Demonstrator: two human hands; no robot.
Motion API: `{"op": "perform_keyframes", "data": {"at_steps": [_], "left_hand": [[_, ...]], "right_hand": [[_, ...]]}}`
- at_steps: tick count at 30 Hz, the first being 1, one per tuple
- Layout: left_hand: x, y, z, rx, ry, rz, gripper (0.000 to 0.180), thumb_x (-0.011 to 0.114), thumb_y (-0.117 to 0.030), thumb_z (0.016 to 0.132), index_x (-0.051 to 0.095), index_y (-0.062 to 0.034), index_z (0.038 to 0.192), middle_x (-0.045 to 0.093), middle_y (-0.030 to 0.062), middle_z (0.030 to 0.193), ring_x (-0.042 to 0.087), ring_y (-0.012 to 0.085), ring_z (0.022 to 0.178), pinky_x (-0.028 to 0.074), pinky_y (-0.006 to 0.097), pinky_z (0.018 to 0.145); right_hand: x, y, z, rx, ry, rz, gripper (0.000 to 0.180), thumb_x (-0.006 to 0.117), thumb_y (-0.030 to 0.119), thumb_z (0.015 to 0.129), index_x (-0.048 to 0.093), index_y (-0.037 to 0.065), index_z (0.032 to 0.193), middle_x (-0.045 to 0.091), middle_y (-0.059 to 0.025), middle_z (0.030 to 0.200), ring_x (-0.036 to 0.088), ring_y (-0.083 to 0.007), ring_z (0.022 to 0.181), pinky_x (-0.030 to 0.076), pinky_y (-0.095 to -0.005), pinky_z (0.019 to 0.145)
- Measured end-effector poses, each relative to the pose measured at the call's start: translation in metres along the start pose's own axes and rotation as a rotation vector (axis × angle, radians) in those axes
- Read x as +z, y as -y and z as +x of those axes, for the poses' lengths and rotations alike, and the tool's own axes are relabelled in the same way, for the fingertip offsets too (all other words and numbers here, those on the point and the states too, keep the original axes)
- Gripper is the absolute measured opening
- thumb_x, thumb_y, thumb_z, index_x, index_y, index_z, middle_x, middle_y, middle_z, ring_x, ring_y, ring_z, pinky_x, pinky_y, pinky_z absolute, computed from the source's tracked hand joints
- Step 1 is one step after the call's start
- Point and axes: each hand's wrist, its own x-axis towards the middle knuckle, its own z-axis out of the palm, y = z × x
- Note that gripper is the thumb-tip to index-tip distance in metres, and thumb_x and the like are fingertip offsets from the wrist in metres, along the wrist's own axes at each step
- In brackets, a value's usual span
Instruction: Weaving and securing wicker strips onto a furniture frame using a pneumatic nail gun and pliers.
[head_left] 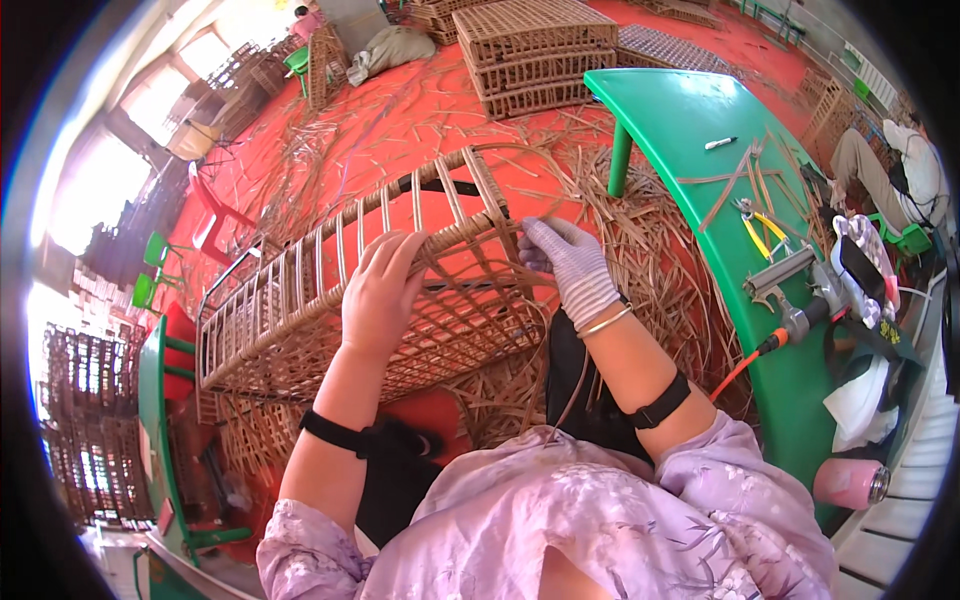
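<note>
Our floral shirt [590, 500] is nearest; beyond sits the wicker crate [312, 312], mostly woven, its corner binding [491, 222] seemingly unfinished. Left grip [378, 298] curls over its rim [460, 238]; gloved right grip [577, 264] pinches its corner.

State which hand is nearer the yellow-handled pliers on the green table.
Right. The pale-gloved right hand is left of the pliers, by one end of the brown woven wicker basket; the bare left hand is farther left, on the basket's rim.

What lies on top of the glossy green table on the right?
Visible: a white marker, thin brown cane strips, yellow-handled pliers and a grey metal tool; the tabletop directly beneath them is covered.
</note>
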Motion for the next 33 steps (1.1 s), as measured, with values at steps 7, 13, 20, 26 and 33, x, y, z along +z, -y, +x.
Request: {"op": "perform_keyframes", "data": {"at_steps": [7,13,20,26,33], "left_hand": [[-0.011,-0.035,0.01,-0.081,-0.019,0.039,0.045,0.071,-0.014,0.079,0.057,-0.0079,0.121,0.058,0.0107,0.119,0.055,0.0319,0.112,0.044,0.042,0.096],[0.013,-0.036,0.031,-0.029,-0.008,0.127,0.044,0.072,-0.021,0.08,0.056,-0.011,0.119,0.06,0.0074,0.111,0.056,0.0286,0.108,0.045,0.041,0.092],[0.021,-0.031,0.027,0.004,-0.047,0.083,0.041,0.073,-0.02,0.079,0.058,-0.0098,0.115,0.063,0.0061,0.102,0.062,0.0268,0.096,0.051,0.038,0.081],[0.022,-0.024,0.026,0.096,-0.104,-0.054,0.032,0.071,-0.014,0.081,0.06,-0.0044,0.109,0.066,0.0113,0.108,0.062,0.0305,0.103,0.052,0.04,0.086],[0.018,-0.022,0.024,0.164,-0.128,-0.078,0.027,0.069,-0.01,0.082,0.06,-0.0029,0.107,0.065,0.0137,0.111,0.062,0.0312,0.106,0.051,0.04,0.088]], "right_hand": [[-0.003,-0.005,0.002,-0.025,0.033,-0.032,0.025,0.065,0.026,0.093,0.067,0.002,0.1,0.068,-0.0047,0.082,0.065,-0.0121,0.071,0.053,-0.0252,0.065],[0.0,-0.007,0.004,-0.016,0.072,0.052,0.026,0.065,0.026,0.093,0.067,0.0,0.099,0.068,-0.0076,0.082,0.065,-0.0149,0.07,0.054,-0.0262,0.067],[-0.002,-0.005,0.003,-0.029,0.103,0.115,0.027,0.064,0.027,0.093,0.069,0.001,0.097,0.068,-0.0047,0.077,0.062,-0.0104,0.065,0.052,-0.0246,0.062],[-0.006,-0.005,0.004,-0.023,0.128,0.125,0.027,0.066,0.026,0.092,0.068,0.0,0.099,0.068,-0.005,0.08,0.064,-0.0111,0.067,0.053,-0.0247,0.064],[0.001,-0.001,0.001,-0.082,0.071,-0.02,0.025,0.068,0.024,0.091,0.067,0.0,0.098,0.067,-0.0033,0.079,0.062,-0.0093,0.067,0.052,-0.023,0.064]]}}
